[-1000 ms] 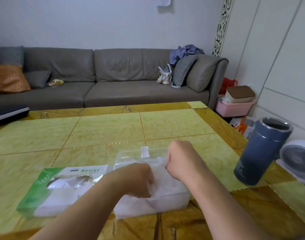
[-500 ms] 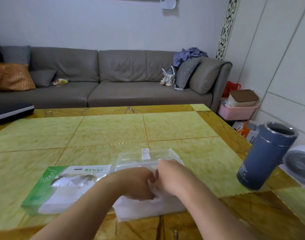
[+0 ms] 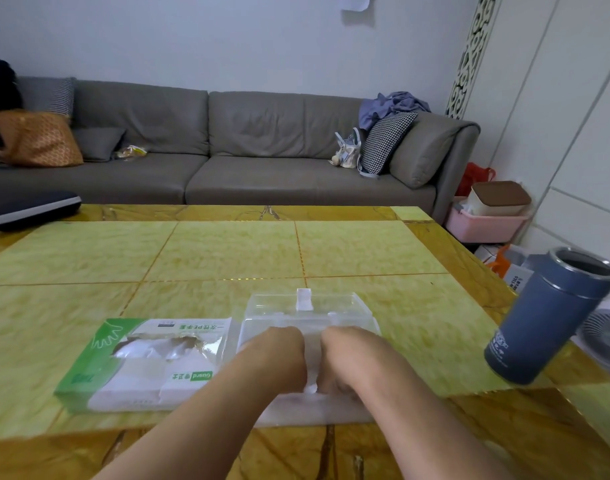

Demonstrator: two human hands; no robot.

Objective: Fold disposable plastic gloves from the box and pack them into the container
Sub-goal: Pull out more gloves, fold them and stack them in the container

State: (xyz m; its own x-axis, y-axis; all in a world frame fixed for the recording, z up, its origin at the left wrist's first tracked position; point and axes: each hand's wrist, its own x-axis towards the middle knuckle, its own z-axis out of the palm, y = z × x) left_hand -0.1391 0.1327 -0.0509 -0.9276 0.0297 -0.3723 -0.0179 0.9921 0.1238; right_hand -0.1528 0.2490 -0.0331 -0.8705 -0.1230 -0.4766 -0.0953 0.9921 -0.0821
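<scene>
Near the table's (image 3: 227, 251) front edge, left hand (image 3: 279, 355) and right hand (image 3: 341, 358) are pressed into the container (image 3: 348, 310); grasp cannot be told. Gloves (image 3: 310, 389) judged thin, slippery; best pinched at folds.

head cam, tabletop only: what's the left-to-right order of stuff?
dark flat device at the far left edge → green-and-white glove box → left hand → right hand, both in the clear container → blue tumbler

Glossy tiled table (image 3: 227, 254), clear plastic container (image 3: 331, 306), matt flask (image 3: 545, 323).
</scene>
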